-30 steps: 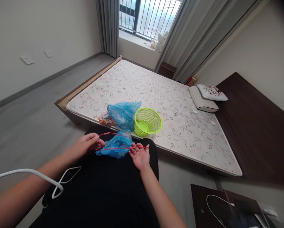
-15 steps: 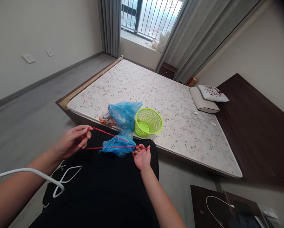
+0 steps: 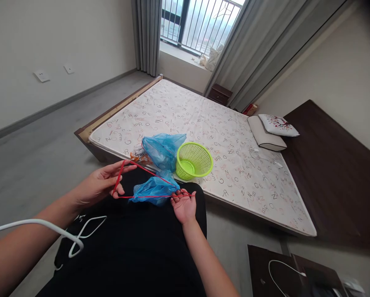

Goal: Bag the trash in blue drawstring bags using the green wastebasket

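A thin red string (image 3: pixel 150 173) runs in a long loop between my two hands over my lap. My left hand (image 3: pixel 100 186) holds one end of it, the string stretched around its parted fingers and thumb. At the other end, my right hand (image 3: pixel 185 209) lies palm up with curled fingers, the string caught across its fingertips. Behind the strands a blue plastic bag (image 3: pixel 155 190) rests on my dark-clothed lap, touching or near the right fingers. Its upper part reaches toward a second blue bag (image 3: pixel 162 150) on the mattress edge.
A green plastic basket (image 3: pixel 194 161) stands on the patterned mattress (image 3: pixel 234 165), beside the blue bag. Orange and clear wrappings (image 3: pixel 138 156) lie left of it. A white cable (image 3: pixel 42 222) hangs across my left forearm. Pillows (image 3: pixel 268 134) lie by the headboard; a dark nightstand (image 3: pixel 262 268) stands at lower right.
My left hand has spread its fingers and the string now forms a wide angular loop around them. My right hand stays almost where it was. The view has shifted slightly.
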